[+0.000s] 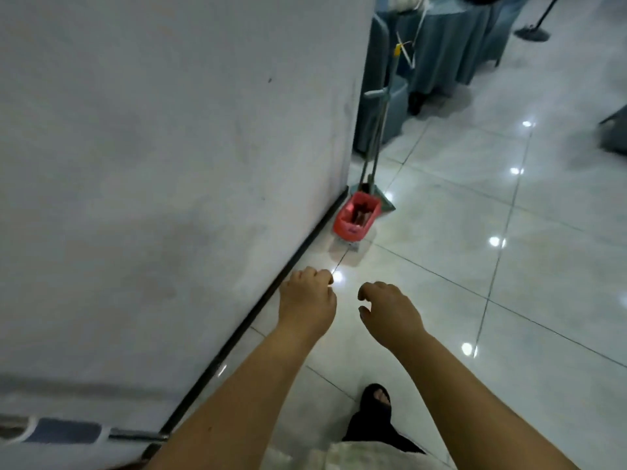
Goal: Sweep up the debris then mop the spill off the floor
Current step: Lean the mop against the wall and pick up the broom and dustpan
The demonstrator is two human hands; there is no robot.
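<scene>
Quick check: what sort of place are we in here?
Probably a restaurant or banquet hall, not a home: glossy tiled floor, tables draped in blue cloth, a post on a round base, and a broom and dustpan by the wall.

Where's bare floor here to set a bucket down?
Bare tiles stretch right of the red tub, and between it and the right hand. Crowded at the wall corner: tub, long handles, draped table.
</scene>
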